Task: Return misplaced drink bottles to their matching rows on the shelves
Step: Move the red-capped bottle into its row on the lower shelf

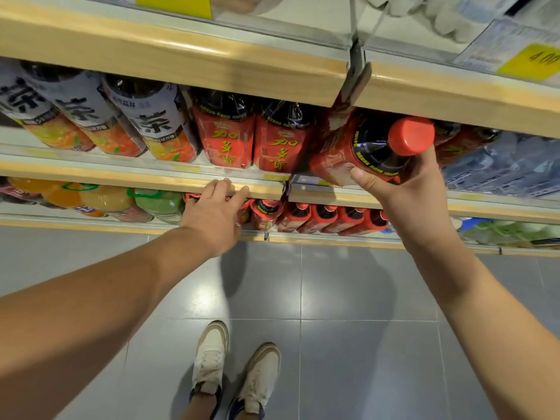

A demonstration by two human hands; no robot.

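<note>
My right hand [403, 189] grips a large red-labelled bottle [357, 153] with a red cap, tilted with the cap toward me, at the front of the middle shelf. It sits right of two matching red-labelled bottles [251, 137] standing in their row. My left hand [215, 213] reaches forward with fingers spread and holds nothing; its fingertips are at the wooden front edge of the middle shelf [145, 180], above a row of small red bottles [330, 219] on the lower shelf.
White-labelled fruit tea bottles [121, 122] fill the middle shelf's left side. Packs of clear water bottles [500, 165] lie at the right. Orange and green juice bottles [100, 198] line the lower shelf. A yellow price tag [530, 62] hangs above. Grey floor tiles and my shoes [236, 368] are below.
</note>
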